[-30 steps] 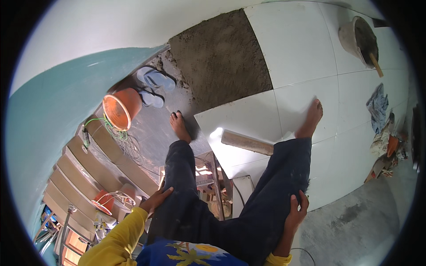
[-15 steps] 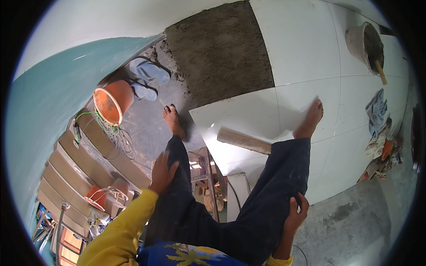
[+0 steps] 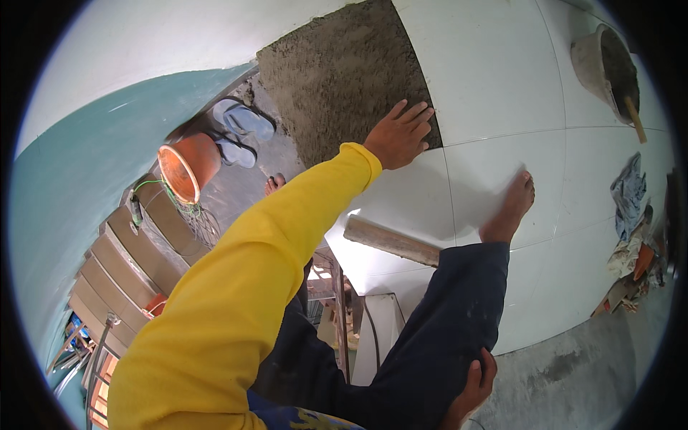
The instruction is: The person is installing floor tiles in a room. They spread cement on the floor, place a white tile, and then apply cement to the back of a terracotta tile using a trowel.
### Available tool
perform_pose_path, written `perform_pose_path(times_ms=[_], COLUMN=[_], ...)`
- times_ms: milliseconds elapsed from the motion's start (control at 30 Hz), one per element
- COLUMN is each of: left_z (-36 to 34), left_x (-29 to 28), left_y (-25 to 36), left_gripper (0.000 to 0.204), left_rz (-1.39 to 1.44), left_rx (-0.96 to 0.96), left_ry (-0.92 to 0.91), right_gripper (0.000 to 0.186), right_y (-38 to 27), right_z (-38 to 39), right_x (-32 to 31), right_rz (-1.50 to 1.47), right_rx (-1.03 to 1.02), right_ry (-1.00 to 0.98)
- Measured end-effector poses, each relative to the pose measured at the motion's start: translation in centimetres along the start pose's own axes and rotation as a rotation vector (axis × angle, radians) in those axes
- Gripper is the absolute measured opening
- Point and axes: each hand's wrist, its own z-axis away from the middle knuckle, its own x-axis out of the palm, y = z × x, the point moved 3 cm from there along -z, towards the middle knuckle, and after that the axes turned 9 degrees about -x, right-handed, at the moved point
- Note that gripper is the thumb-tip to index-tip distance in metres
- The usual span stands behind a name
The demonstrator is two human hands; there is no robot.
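My left hand (image 3: 401, 136) reaches forward with its fingers spread, over the near right corner of a square bed of wet grey mortar (image 3: 337, 79) and the edge of the white tiles (image 3: 494, 79). Whether it touches the surface I cannot tell. My right hand (image 3: 474, 387) rests against the side of my dark trouser leg (image 3: 451, 308), near the knee, fingers slightly curved and holding nothing. A straight length of wood (image 3: 390, 241) lies on the tiles between my legs.
At left stand an orange bucket (image 3: 190, 168) with cables beside it, blue sandals (image 3: 244, 122) and descending stairs (image 3: 118, 261). A mortar-smeared bucket (image 3: 605, 72) with a wooden handle sticking out stands far right. Near it lie a grey cloth (image 3: 628, 193) and scraps. An opening drops away below my legs.
My left hand has left my left leg and stretched forward and right to the mortar's edge. My right hand stays on my leg. The view has shifted slightly.
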Motion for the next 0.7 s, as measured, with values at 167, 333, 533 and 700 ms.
perform_pose_path(times_ms=[167, 333, 533, 700], left_z=[-0.6, -0.5, -1.0, -1.4], left_x=[-0.2, -0.4, -0.6, -0.6], left_y=[-0.2, 0.3, 0.5, -0.1], left_gripper=[0.039, 0.040, 0.034, 0.027], left_rz=[-0.130, -0.136, -0.019, 0.078], left_rx=[0.013, -0.015, -0.013, -0.103], left_ry=[-0.041, -0.032, 0.072, 0.140], right_gripper=[0.047, 0.044, 0.040, 0.038], right_y=[1.2, 0.6, -0.2, -1.0], right_z=[0.0, -0.4, -0.5, -0.7], right_x=[-0.7, -0.7, -0.3, -0.2], right_rz=[-0.102, -0.131, -0.152, -0.177], right_rx=[0.059, 0.045, 0.040, 0.039], right_ry=[-0.003, -0.001, 0.021, 0.049])
